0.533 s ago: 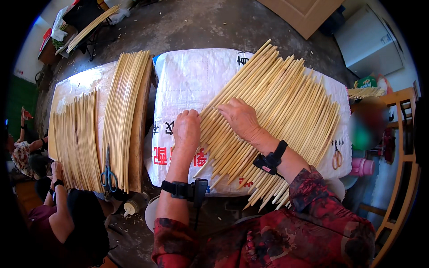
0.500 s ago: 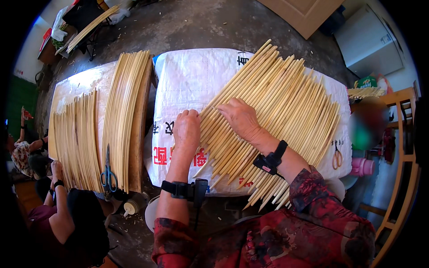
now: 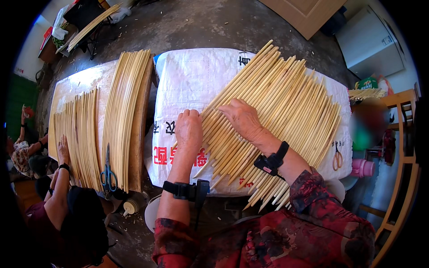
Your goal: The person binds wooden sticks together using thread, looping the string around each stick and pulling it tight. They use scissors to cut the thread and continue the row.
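Observation:
A slanting row of pale wooden sticks (image 3: pixel 277 98) with pointed ends lies side by side on a white woven plastic sheet (image 3: pixel 187 76). My left hand (image 3: pixel 188 130) is closed at the row's left edge around the outermost stick, whose lower tip pokes out beside my wrist. My right hand (image 3: pixel 242 119) rests over the sticks a little to the right. Its thumb and forefinger are pinched together, pointing toward my left hand; what they grip is too small to make out. Some thin cord (image 3: pixel 240 137) crosses the sticks below my right hand.
Orange-handled scissors (image 3: pixel 338 160) lie at the sheet's right side. On the left, a wooden table (image 3: pixel 67 89) holds two batches of sticks (image 3: pixel 124 107) and blue-handled scissors (image 3: pixel 108 175). A co-worker's hand (image 3: pixel 63 149) is there. A pink container (image 3: pixel 363 167) stands at the right.
My hands stay almost in place. The co-worker's hand at the left table has moved upward and opened out along the edge of the sticks.

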A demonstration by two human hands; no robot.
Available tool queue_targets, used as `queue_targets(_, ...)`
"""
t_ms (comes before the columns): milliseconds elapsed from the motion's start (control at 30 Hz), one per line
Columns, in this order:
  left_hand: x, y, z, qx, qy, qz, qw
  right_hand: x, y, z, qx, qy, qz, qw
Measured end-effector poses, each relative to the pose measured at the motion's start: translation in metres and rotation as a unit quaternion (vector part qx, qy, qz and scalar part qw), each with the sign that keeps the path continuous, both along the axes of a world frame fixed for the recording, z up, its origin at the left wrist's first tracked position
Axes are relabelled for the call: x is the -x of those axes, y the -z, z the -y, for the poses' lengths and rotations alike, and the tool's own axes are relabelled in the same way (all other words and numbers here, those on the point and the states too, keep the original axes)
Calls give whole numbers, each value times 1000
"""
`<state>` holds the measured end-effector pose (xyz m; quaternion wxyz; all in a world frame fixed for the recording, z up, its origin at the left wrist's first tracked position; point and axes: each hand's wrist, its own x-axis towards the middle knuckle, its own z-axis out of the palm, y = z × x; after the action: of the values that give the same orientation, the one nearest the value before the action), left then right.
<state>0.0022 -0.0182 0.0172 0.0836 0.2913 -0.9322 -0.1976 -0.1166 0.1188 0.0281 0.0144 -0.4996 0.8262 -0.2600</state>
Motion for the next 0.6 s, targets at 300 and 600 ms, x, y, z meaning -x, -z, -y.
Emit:
queue_targets(300,0,-2,0,0,3,5,1000,-1,-2,0,6,-5,5,1000)
queue_targets(600,-1,5,0,31,16,-51,998,0,2,2,16,-2,-13,1000)
